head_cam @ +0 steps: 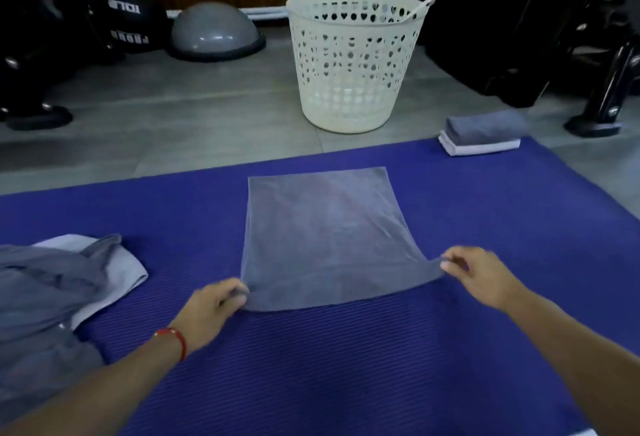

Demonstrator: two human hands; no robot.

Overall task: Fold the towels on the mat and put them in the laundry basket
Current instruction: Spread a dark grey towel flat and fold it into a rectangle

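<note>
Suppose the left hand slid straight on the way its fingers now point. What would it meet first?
The left hand points forward and rightward, its grip on the near left corner of the grey towel. It would meet that towel first, probably bunching it; the laundry basket stands far beyond.

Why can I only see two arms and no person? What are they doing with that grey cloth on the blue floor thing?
The camera sits on the person's head and looks down, so you see only their arms. There is just this one picture. The left hand and the right hand each pinch a near corner of a grey towel spread flat on a blue mat. They are about to fold it. To the left lies a heap of unfolded towels. At the mat's far right corner is a small stack of folded towels. Beyond the mat stands a white laundry basket with holes, where the folded towels will go.
</note>
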